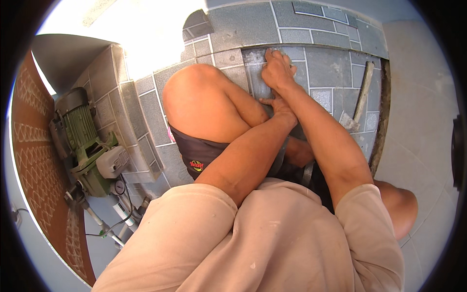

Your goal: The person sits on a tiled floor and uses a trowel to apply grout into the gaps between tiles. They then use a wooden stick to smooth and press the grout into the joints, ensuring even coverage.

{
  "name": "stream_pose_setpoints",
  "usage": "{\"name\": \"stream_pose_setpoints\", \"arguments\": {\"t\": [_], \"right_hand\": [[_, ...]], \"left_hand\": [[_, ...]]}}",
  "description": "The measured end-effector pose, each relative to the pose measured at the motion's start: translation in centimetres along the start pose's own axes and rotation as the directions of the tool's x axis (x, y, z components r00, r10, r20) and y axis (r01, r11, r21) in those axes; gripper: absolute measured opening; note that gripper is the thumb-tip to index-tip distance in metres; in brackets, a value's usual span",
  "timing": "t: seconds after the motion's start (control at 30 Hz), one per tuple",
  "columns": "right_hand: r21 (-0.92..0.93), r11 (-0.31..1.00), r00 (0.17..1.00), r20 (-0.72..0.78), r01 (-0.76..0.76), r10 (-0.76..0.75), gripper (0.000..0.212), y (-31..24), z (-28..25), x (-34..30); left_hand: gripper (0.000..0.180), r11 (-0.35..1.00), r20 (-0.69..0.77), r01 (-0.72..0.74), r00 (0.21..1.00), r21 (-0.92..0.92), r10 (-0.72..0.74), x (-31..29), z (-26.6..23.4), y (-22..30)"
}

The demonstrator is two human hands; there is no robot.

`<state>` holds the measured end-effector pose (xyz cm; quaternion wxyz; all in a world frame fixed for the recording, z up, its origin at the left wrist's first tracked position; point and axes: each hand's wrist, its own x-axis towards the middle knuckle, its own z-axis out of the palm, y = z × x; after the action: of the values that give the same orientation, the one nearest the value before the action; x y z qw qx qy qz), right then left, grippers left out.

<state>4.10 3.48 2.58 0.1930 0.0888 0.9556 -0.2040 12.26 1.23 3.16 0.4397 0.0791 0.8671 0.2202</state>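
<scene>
I see R hand [276, 68] flat, fingers together, pressing grey tile [260, 73] at floor's far edge; L hand [278, 104] mostly hidden, can't tell grip

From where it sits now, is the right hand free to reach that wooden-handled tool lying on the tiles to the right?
Probably yes. The right hand presses flat on a grey tile, holding nothing, and the tiled floor between it and the wooden-handled tool looks bare.

An outdoor tiling site at a home: grey floor tiles [331, 68] far, green water pump [85, 138] left, a hammer [357, 100] right
</scene>
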Motion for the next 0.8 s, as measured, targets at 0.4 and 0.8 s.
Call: {"name": "stream_pose_setpoints", "arguments": {"t": [0.4, 0.8], "right_hand": [[0.066, 0.998, 0.998, 0.051, 0.023, -0.026, 0.063, -1.0, 1.0, 0.3], [0.172, 0.949, 0.953, 0.103, 0.263, -0.283, 0.061, -1.4, 1.0, 0.3]], "left_hand": [[0.074, 0.997, 0.006, -0.003, 1.0, 0.076, 0.003, 1.2, 1.7, -1.0], [0.068, 0.963, -0.187, -0.257, 0.945, 0.082, 0.268, 8.7, 11.8, -7.1]]}}
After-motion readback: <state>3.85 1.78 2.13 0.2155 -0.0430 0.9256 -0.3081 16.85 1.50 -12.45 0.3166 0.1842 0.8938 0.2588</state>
